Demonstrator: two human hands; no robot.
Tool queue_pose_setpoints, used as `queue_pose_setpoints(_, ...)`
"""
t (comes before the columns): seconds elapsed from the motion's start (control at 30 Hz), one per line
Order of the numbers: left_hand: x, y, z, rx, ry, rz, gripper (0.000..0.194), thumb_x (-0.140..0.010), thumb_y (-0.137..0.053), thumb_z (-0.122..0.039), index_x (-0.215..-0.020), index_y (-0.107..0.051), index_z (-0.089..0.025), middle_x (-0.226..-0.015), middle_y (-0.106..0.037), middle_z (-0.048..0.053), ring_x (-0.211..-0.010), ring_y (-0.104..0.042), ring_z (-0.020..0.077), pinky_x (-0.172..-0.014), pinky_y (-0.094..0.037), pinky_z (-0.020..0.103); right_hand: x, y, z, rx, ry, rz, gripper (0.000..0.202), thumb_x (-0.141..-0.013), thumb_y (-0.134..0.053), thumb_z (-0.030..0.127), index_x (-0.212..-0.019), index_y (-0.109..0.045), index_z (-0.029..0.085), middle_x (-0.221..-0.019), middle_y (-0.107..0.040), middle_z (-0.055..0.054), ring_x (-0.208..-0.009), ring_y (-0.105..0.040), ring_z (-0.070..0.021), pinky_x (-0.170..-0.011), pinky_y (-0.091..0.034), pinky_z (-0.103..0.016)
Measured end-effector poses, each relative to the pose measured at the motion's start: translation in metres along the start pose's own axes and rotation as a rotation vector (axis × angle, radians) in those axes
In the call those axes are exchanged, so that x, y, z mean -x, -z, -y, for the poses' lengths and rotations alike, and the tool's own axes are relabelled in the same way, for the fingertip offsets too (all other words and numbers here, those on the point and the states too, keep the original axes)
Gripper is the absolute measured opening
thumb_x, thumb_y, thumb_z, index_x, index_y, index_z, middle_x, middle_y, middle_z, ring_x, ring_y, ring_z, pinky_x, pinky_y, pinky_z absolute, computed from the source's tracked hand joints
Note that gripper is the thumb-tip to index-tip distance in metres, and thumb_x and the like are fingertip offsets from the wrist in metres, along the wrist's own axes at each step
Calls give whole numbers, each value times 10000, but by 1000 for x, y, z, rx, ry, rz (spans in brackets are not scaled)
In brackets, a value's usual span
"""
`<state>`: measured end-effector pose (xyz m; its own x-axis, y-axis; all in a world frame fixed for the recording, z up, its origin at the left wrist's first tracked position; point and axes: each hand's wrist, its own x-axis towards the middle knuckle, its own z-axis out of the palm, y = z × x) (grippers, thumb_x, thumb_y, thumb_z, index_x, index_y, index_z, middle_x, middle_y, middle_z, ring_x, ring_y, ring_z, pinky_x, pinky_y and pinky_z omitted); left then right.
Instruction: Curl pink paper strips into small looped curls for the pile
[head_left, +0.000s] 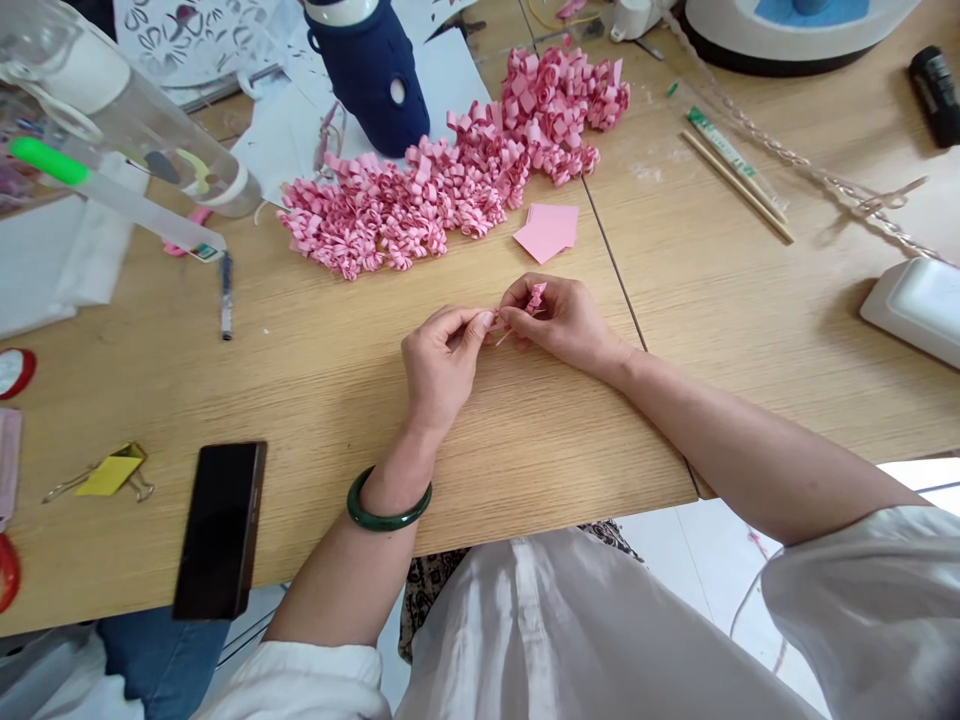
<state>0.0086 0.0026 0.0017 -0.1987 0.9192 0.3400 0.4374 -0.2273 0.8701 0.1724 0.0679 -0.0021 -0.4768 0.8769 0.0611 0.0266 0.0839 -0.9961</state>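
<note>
Near the middle of the wooden table (337, 400), my left hand (444, 362) pinches a thin pink paper strip between thumb and forefinger. Its fingertips almost meet those of my right hand (559, 318), which is closed on a small pink curled paper piece (536, 298); part of that piece is hidden by the fingers. Just beyond my right hand lie pink paper pieces (547, 232), flat and overlapping. A long heap of curled pink paper flowers (420, 205) stretches behind both hands. A green bangle (388, 522) is on my left wrist.
A dark blue bottle (375, 85) stands behind the heap. A clear bottle (180, 150), a pen (226, 295), a black phone (219, 530) and a binder clip (124, 470) are at the left. Wooden sticks (739, 188), a twisted cord (795, 160) and a white device (919, 310) lie right.
</note>
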Motion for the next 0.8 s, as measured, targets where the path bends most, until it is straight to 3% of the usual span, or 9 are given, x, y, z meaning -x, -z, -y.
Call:
queue_pose_setpoints(0.43, 1, -2, 0, 58, 87, -38, 84, -840, -823, -263, -779, -796, -212, -794, -801, 10, -734, -719, 145, -730, -578, 251, -1, 1, -1, -50, 21, 73, 107, -934, -668, 125, -850, -624, 174, -729, -752, -13, -562, -620, -88, -547, -513, -200)
queue_pose_setpoints(0.8, -2, -1, 3, 36, 88, -64, 142, -896, -766, -223, -760, -808, -226, -746, -788, -6, -701, -699, 139, -697, -561, 236, -1, 2, -4, -66, 25, 82, 59, -941, -692, 147, -901, -654, 167, -829, -763, -21, -591, -597, -83, -556, -518, -202)
